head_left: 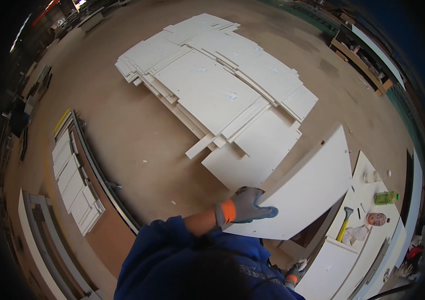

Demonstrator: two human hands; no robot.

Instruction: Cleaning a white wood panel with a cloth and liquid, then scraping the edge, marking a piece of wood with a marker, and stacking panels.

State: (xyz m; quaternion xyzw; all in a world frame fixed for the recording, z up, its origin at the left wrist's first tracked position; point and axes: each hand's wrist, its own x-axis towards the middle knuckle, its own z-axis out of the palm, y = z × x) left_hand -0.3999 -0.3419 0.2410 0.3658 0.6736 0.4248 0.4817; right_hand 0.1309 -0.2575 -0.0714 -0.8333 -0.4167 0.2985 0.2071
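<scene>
A white panel [302,190] with small holes near its edges stands tilted in front of me. My left hand [247,206], in a grey glove with an orange cuff, is closed on its near left edge, the thumb lying against the broad face. Lower down, beside the bench on the right, is my right hand [296,272], gloved the same way. Its fingers look curled around something small and pale, too small to name. Just right of that hand, a white board [328,265] lies on the bench.
Stacked white panels [207,80] spread ahead. The right-hand bench carries a yellow-handled scraper [345,224], a crumpled cloth [356,234], a bottle of reddish contents [377,219] and a green bottle [385,198]. White strips [75,182] lie on a rack at left.
</scene>
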